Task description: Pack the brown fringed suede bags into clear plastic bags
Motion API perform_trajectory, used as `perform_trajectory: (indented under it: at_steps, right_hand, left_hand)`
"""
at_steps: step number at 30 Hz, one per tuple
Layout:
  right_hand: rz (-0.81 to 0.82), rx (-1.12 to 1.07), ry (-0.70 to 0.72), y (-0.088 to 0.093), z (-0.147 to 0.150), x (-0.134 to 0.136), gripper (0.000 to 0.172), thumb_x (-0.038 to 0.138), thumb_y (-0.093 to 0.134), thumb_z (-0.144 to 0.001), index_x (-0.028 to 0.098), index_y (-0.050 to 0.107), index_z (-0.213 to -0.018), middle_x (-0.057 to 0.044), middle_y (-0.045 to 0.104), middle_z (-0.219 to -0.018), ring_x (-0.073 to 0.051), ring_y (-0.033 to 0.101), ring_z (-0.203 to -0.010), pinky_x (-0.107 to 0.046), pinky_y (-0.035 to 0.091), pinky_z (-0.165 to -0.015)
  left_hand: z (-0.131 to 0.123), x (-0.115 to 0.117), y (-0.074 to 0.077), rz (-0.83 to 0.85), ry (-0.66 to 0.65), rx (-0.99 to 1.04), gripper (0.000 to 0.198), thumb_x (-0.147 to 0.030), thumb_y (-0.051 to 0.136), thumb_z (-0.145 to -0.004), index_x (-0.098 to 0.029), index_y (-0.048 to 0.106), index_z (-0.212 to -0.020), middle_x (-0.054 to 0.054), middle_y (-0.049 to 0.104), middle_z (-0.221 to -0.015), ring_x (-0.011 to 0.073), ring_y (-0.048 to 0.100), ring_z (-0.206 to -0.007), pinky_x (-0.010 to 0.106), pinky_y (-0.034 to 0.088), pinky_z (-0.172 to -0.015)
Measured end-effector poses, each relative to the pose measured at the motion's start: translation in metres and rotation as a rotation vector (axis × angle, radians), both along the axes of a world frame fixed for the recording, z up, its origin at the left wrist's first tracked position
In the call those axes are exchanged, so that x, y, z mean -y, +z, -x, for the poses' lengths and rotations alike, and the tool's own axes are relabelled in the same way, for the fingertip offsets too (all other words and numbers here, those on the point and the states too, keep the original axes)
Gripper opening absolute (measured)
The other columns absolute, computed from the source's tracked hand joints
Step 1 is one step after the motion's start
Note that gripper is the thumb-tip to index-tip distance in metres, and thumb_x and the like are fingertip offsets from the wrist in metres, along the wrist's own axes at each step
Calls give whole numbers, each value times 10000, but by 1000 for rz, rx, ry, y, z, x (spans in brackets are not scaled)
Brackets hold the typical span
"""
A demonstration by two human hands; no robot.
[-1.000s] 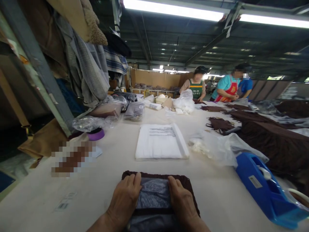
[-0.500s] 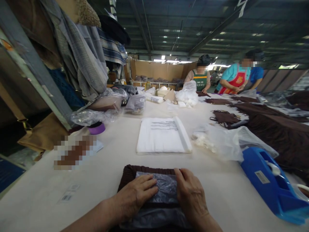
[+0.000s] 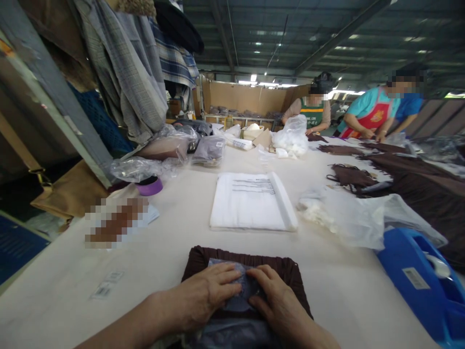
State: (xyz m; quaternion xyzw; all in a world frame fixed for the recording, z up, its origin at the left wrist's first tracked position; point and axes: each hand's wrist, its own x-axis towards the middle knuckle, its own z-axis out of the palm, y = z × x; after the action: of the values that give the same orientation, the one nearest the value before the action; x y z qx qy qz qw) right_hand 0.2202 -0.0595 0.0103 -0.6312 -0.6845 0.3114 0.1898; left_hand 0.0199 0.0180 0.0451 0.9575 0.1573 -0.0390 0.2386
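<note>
Hands are laid flat, fingers pressed together, on thin grey plastic film (image 3: 240, 303) over a folded brown garment (image 3: 247, 261) on the counter (image 3: 163, 261), just below the camera: the left hand (image 3: 207, 295) and right hand (image 3: 279, 305) nearly meet, seemingly to hold the film smooth. Beyond the grip a white stack of bags (image 3: 252, 202) is set. To its right, a clear bag (image 3: 348, 215) holds small white pieces, and a blue tape dispenser (image 3: 425, 281) holds a roll.

Even overhead strip lighting, soft faint shadows, wide-angle bending at the edges, slight blur nearest the camera, pixelated patches.
</note>
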Motion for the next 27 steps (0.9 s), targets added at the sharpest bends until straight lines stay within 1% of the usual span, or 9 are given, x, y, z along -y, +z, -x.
perform_trajectory:
  at_steps: [3, 5, 9, 12, 14, 19, 22, 24, 27]
  right_hand:
    - [10, 5, -10, -1, 1, 1, 433, 75, 514, -739, 175, 536, -1160, -88, 532, -1163, -187, 506, -1076, -317, 397, -955]
    - [5, 4, -18, -2, 1, 2, 437, 76, 516, -737, 182, 537, -1160, -86, 535, -1169, -188, 505, -1081, -319, 395, -959]
    - [-6, -11, -27, -5, 0, 2, 436, 84, 522, -729, 202, 552, -1148, -70, 553, -1148, -187, 520, -1068, -314, 405, -949]
    - [-9, -18, -30, -7, -2, 2, 437, 100, 526, -729, 209, 553, -1152, -70, 551, -1155, -188, 521, -1073, -312, 409, -946]
    - [-6, -25, -35, -8, -3, 1, 436, 110, 529, -729, 219, 555, -1150, -70, 550, -1165, -190, 524, -1072, -317, 410, -945]
    - [25, -30, -36, -4, -2, -1, 437, 111, 536, -727, 217, 558, -1150, -67, 552, -1166, -193, 522, -1070, -322, 407, -943]
    - [31, -25, -24, -5, -1, -2, 439, 108, 533, -736, 204, 549, -1164, -69, 543, -1170, -190, 508, -1080, -317, 396, -951]
    - [25, -25, -25, -8, -2, -1, 437, 106, 527, -741, 198, 544, -1168, -74, 537, -1170, -190, 503, -1082, -317, 392, -954]
    - [24, -33, -25, -11, -3, 1, 445, 100, 512, -743, 186, 532, -1180, -84, 533, -1171, -192, 500, -1083, -322, 391, -956]
  left_hand:
    - [-9, 6, 14, 54, 82, -82, 411, -19, 489, -779, -129, 546, -1171, 146, 455, -1341, 240, 373, -1277, 376, 294, -1087]
    - [-15, 12, 17, 44, 173, -126, 428, -44, 531, -763, -124, 533, -1184, 160, 447, -1343, 271, 371, -1275, 412, 310, -1076]
    - [-14, 16, 5, 23, 256, -151, 637, -53, 620, -716, -175, 423, -1309, 175, 306, -1429, 327, 254, -1325, 528, 276, -1065]
    - [-2, 10, -7, 109, 261, -107, 671, -52, 602, -725, -250, 395, -1332, 123, 248, -1460, 297, 202, -1346, 531, 250, -1075]
    - [8, 4, -9, 189, 270, -65, 671, -70, 596, -724, -273, 394, -1331, 96, 247, -1463, 287, 204, -1347, 533, 249, -1072]
    - [21, -7, 9, 322, 296, -33, 609, -113, 571, -731, -251, 431, -1308, 80, 292, -1448, 261, 247, -1337, 490, 249, -1082]
    - [7, -7, 20, 248, 379, -13, 443, -109, 524, -779, -197, 529, -1214, 98, 483, -1329, 229, 433, -1234, 413, 338, -1056]
    - [-8, -2, 18, 133, 374, 61, 360, -90, 479, -819, -163, 557, -1164, 108, 553, -1245, 208, 500, -1167, 368, 380, -1032]
    - [-29, 5, 0, -35, 262, 100, 405, -133, 521, -839, -121, 482, -1242, 153, 472, -1325, 261, 394, -1261, 439, 335, -1063]
